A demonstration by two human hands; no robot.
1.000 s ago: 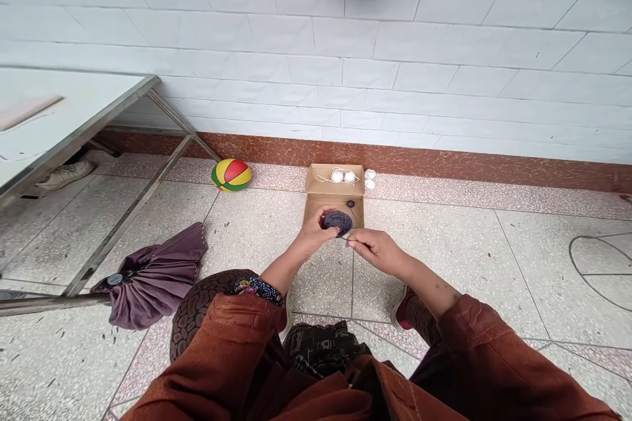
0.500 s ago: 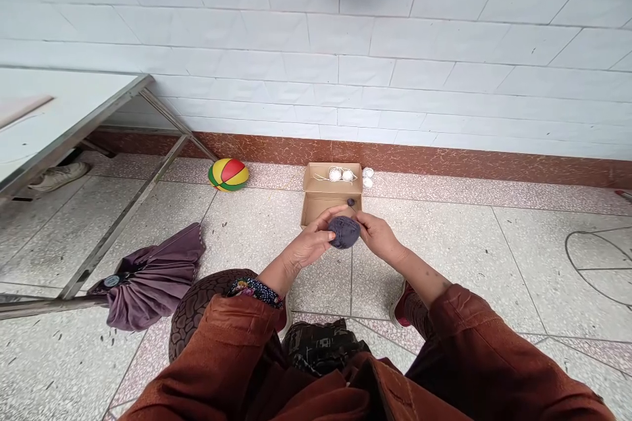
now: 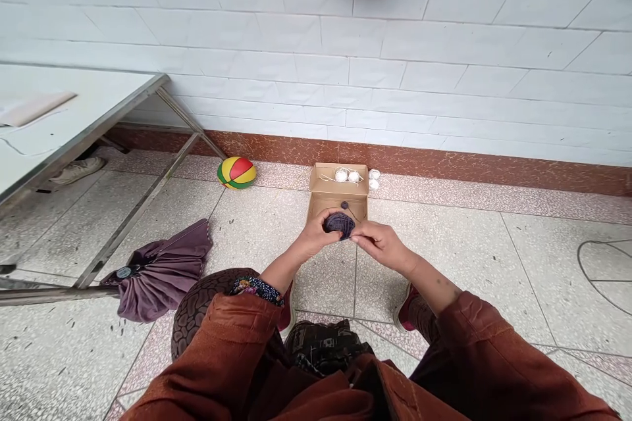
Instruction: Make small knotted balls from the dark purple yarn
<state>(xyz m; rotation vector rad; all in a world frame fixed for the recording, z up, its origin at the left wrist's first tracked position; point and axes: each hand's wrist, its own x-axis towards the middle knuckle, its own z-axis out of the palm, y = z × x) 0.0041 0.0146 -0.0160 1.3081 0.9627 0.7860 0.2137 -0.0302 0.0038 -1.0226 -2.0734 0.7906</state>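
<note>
My left hand [image 3: 316,235] gripped the oval, dark purple-grey yarn ball [image 3: 339,223] near the open, brown cardboard box [image 3: 320,201]; my right hand [image 3: 381,245], just beside the ball, pinched a thin, dark yarn strand [image 3: 352,213] between thumb and finger.

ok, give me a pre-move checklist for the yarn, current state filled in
1. Left hand holding the large dark yarn ball: ok, thumb and fingers around it.
2. Right hand on the dark strand: ok, fingers appear pinched on it, close beside the large ball.
3. Small dark ball inside the cardboard box: ok.
4. Box open: ok, lid tipped back toward the wall.
5. Two white balls apart from the small dark ball: ok, they sit in the lid.
6. No knots in the strand: cannot tell, too thin.
</note>
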